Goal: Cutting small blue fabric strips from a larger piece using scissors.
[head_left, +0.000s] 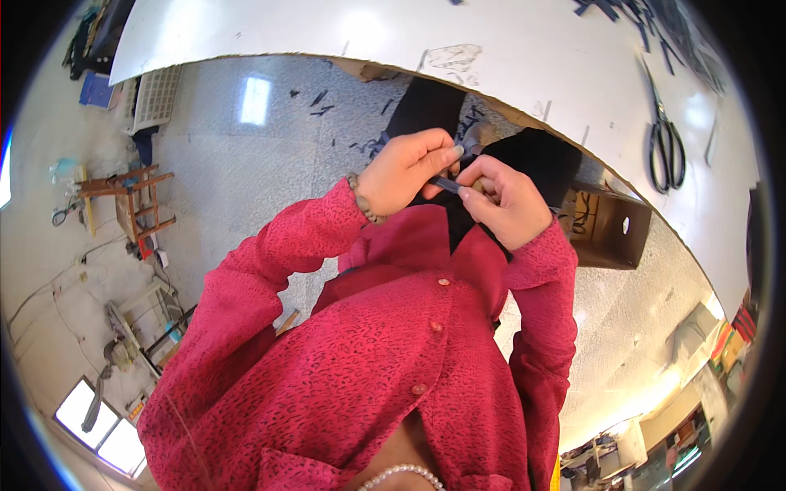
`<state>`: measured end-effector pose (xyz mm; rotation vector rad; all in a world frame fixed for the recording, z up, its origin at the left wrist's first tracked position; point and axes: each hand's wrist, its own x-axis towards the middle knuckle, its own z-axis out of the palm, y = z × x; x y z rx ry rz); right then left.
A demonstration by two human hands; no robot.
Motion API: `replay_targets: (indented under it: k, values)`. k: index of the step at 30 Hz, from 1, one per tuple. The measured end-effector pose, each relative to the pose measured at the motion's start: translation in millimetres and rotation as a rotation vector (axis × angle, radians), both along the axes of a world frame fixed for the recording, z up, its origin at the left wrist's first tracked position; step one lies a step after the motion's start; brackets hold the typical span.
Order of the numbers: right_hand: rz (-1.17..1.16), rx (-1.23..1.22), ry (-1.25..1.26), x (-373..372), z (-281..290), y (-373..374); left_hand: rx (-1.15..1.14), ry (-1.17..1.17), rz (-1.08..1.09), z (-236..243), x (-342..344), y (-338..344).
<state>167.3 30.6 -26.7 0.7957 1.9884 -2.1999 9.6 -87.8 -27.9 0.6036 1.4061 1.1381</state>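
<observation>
My left hand (407, 170) and my right hand (503, 201) meet above my lap, at the near edge of the white table (278, 29). Between them is a short dark grey strip (446, 183), pinched in the fingers of both hands. Part of the strip is hidden by my fingers, and a small yellowish bit behind my right fingers is too hidden to name. My black-trousered legs (532, 151) are just beyond my hands, under the table's edge.
Black scissors (667, 153) lie on the table at right, with dark strips (634, 24) farther back. An open cardboard box (622, 237) sits below the table. Dark scraps (319, 98) litter the floor. A wooden stool (141, 204) and a white crate (154, 98) are at left.
</observation>
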Motion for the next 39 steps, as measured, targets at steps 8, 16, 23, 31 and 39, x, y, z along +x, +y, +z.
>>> replay_targets:
  k: [8, 16, 23, 31, 39]
  values:
    - [-0.172, -0.021, -0.007, 37.3, 7.2, 37.4, -0.112, -0.296, -0.141, 9.3, 12.6, 23.3]
    - [-0.269, 0.029, -0.02, 51.5, 17.3, 57.1, -0.079, -0.253, -0.243, 11.5, 19.4, 37.2]
    - [-0.752, 1.195, -0.101, 102.6, 29.1, 125.5, -0.057, -0.161, -0.185, 19.4, 27.1, 51.6]
    - [-0.377, 1.362, -0.633, 115.8, 11.5, 186.4, -0.003, -0.172, -0.18, 17.0, 28.1, 54.3]
    - [-0.484, 1.264, -0.583, 118.2, 22.7, 157.7, 0.025, -0.177, -0.188, 20.8, 30.0, 52.4]
